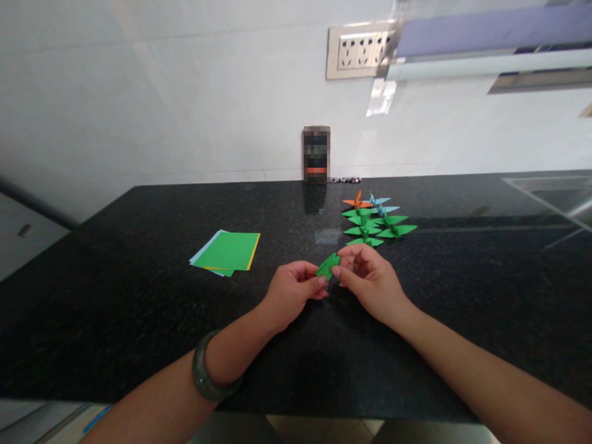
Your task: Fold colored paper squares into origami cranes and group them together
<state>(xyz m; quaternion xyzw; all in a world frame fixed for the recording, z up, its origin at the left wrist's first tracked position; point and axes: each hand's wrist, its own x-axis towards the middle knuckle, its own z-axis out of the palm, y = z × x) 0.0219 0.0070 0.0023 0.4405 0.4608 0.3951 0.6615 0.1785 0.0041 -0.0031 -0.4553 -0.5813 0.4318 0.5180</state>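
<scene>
Green folded paper (328,266) is pinched between left hand (293,288) and right hand (367,277) above the black counter (139,320). The paper stack (226,251) lies at 10 o'clock and the folded cranes (377,222) at 1 o'clock. Bare counter runs to the near edge at 6 o'clock. The upright device (317,154) is blurred and unreadable.

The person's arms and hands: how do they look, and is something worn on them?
The left forearm and right forearm are bare; no sleeve shows. The left wrist wears a thick, smooth, round bangle, dark grey-green. The left hand and right hand show no ring that I can see; the right wrist has no watch or band.
</scene>
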